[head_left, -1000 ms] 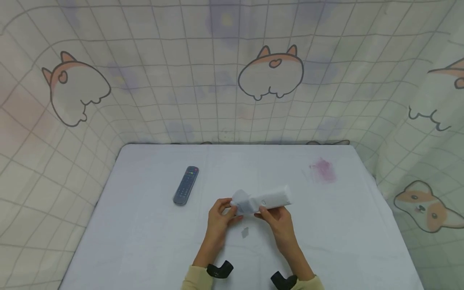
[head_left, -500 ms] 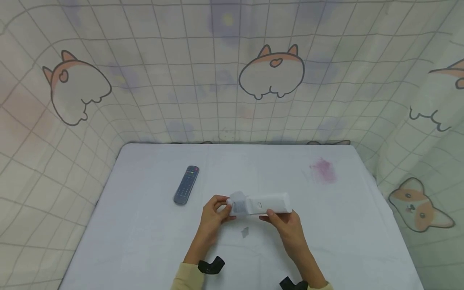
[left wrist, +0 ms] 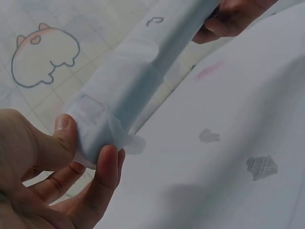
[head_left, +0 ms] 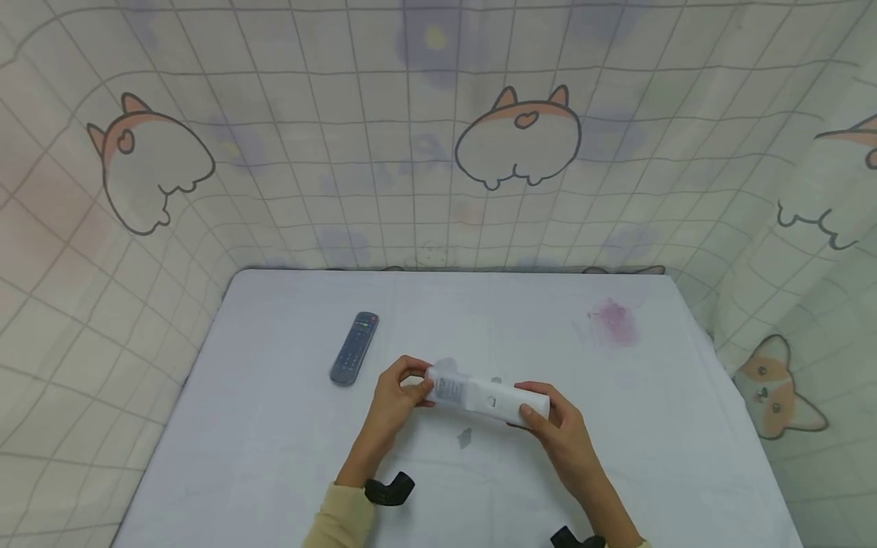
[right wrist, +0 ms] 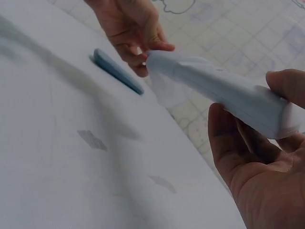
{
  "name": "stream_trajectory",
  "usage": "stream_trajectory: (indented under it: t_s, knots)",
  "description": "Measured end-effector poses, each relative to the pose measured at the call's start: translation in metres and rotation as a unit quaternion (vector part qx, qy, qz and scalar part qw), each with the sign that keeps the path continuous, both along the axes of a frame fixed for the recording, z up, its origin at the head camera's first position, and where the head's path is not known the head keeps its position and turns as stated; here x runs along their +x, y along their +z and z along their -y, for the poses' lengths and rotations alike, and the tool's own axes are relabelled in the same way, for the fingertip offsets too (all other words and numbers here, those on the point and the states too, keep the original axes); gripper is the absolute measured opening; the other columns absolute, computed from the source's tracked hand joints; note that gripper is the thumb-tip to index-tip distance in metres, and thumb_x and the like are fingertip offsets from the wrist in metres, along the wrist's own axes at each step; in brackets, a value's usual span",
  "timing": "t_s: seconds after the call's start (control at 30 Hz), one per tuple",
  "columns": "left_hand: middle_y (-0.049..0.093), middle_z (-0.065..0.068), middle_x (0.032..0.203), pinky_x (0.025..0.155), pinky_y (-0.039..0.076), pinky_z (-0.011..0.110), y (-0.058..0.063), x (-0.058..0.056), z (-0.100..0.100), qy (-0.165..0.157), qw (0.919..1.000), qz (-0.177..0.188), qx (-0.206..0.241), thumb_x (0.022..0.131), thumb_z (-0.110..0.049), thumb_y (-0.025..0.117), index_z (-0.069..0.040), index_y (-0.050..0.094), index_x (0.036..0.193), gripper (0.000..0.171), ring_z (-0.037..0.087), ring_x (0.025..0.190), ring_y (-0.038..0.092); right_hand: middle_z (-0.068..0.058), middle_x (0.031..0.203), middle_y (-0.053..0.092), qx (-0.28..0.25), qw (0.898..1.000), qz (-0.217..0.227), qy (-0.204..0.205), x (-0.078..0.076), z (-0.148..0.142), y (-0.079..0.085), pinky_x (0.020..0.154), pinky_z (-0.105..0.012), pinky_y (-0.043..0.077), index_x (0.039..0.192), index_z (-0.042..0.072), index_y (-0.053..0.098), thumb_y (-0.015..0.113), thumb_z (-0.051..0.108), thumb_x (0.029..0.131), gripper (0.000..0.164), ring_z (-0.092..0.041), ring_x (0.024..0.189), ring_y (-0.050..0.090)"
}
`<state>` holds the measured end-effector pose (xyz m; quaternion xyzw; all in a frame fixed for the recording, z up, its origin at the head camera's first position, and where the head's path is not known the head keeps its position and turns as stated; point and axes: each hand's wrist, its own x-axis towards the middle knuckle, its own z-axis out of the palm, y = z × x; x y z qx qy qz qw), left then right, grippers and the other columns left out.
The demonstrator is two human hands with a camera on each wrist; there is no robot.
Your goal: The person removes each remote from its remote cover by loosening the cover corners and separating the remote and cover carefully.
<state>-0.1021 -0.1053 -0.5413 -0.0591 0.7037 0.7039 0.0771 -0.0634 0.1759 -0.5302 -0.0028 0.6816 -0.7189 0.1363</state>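
My left hand [head_left: 397, 392] pinches the wrapped end of a white object [head_left: 503, 399] above the worktop [head_left: 260, 441]; my right hand [head_left: 560, 426] grips its other end. A second ago that end slanted away; now it slants toward me, my hands wider apart. The remote [head_left: 354, 348] lies unmoved, beyond my left hand.

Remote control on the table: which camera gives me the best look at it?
The head view: the remote control shows whole there, its button face visible. The right wrist view shows it as a slim, slanted shape with no buttons discernible; the left wrist view doesn't show it.
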Motion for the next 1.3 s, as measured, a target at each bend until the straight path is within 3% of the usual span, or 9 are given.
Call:
stream_trajectory:
  t_s: [0.17,0.4,0.57,0.73,0.83,1.03,1.17,1.3]
  knots:
    - [0.068,0.019,0.111,0.070,0.063,0.029,0.005,-0.004,0.003,-0.005,0.9991,-0.010,-0.042,0.094,0.007,0.069,-0.002,0.067,0.116,0.024,0.017,0.081,0.074,-0.009,0.138,0.054,0.059,0.998,0.015,0.020,0.002,-0.004,-0.003,0.091,-0.027,0.057,0.139,0.007,0.058,0.071,0.020,0.100,0.043,-0.020,0.116,0.060]
    - [0.071,0.014,0.111,0.071,0.061,0.027,0.013,-0.009,0.004,-0.010,0.9959,-0.031,-0.085,0.094,-0.005,0.075,-0.008,0.073,0.114,0.020,0.015,0.081,0.073,-0.018,0.140,0.064,0.090,0.994,0.029,0.059,0.004,-0.007,-0.011,0.086,-0.027,0.056,0.137,0.008,0.060,0.074,0.022,0.098,0.044,-0.017,0.108,0.067]
    - [0.073,0.009,0.112,0.074,0.062,0.028,0.017,-0.012,0.000,-0.014,0.9933,-0.050,-0.103,0.095,-0.018,0.078,-0.014,0.074,0.113,0.019,0.015,0.083,0.073,-0.018,0.139,0.066,0.078,0.991,0.026,0.102,0.006,-0.004,-0.019,0.091,-0.024,0.057,0.141,0.007,0.057,0.073,0.021,0.099,0.047,-0.010,0.113,0.070]
    - [0.074,0.009,0.117,0.081,0.064,0.038,0.019,-0.012,-0.006,-0.024,0.9923,-0.069,-0.100,0.097,-0.019,0.075,-0.012,0.074,0.115,0.019,0.016,0.092,0.074,-0.020,0.143,0.063,0.045,0.990,0.041,0.127,0.010,0.004,-0.023,0.094,-0.023,0.057,0.146,0.001,0.051,0.072,0.020,0.100,0.055,-0.010,0.117,0.070]
    - [0.073,0.011,0.121,0.087,0.063,0.044,0.020,-0.012,-0.008,-0.030,0.9929,-0.076,-0.086,0.098,-0.014,0.074,-0.009,0.073,0.117,0.020,0.017,0.097,0.074,-0.024,0.142,0.062,0.032,0.991,0.043,0.120,0.012,0.008,-0.024,0.093,-0.024,0.058,0.147,-0.002,0.047,0.071,0.018,0.100,0.057,-0.010,0.115,0.070]
    - [0.074,0.009,0.122,0.093,0.060,0.052,0.019,-0.013,-0.011,-0.035,0.9932,-0.083,-0.074,0.099,-0.012,0.072,-0.012,0.075,0.118,0.020,0.018,0.099,0.075,-0.023,0.140,0.064,0.021,0.996,0.054,0.072,0.019,0.015,-0.026,0.092,-0.025,0.058,0.147,0.002,0.047,0.072,0.015,0.098,0.056,-0.012,0.113,0.070]
    - [0.075,0.003,0.119,0.089,0.062,0.041,0.018,-0.014,-0.010,-0.038,0.9872,-0.104,-0.115,0.099,-0.019,0.072,-0.018,0.075,0.116,0.017,0.016,0.099,0.074,-0.021,0.139,0.064,0.031,0.997,0.045,0.060,0.023,0.020,-0.025,0.092,-0.025,0.057,0.145,0.004,0.048,0.074,0.016,0.097,0.056,-0.012,0.115,0.069]
    - [0.075,-0.003,0.115,0.087,0.059,0.030,0.020,-0.016,-0.010,-0.047,0.9739,-0.126,-0.183,0.099,-0.028,0.073,-0.023,0.074,0.114,0.016,0.013,0.099,0.071,-0.020,0.137,0.065,0.050,0.996,0.037,0.056,0.027,0.023,-0.024,0.092,-0.025,0.057,0.144,0.006,0.050,0.075,0.016,0.096,0.056,-0.012,0.114,0.068]
